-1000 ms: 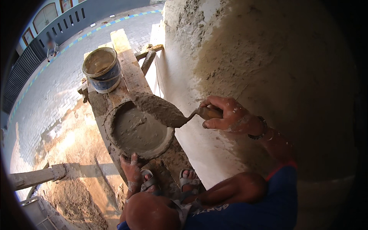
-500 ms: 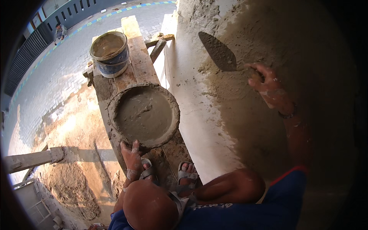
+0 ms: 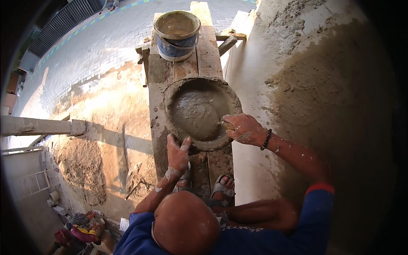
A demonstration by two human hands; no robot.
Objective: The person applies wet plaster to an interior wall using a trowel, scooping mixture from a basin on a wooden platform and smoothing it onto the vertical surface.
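A round basin (image 3: 235, 101), its rim caked with grey mortar, sits on a plank scaffold. Wet mortar (image 3: 193, 111) fills much of it. My left hand (image 3: 177, 154) grips the near rim, thumb and forefinger showing on top. At the right side of the basin my right hand (image 3: 245, 128) is closed round the handle of a trowel (image 3: 228, 125). The trowel's blade is hidden in the mortar. To the right stands a wall with a broad patch of damp plaster (image 3: 314, 80).
A blue and white bucket (image 3: 176, 47) stands on the far planks (image 3: 208, 40). My sandalled feet (image 3: 224, 187) are on the near boards. Wooden poles (image 3: 40, 126) jut out at left, above ground with a sand heap (image 3: 80, 170). People (image 3: 85, 231) sit low at the lower left.
My right hand has brought the trowel from the wall down into the basin. My left hand stays at the rim. The view has swung, so the planks appear further right.
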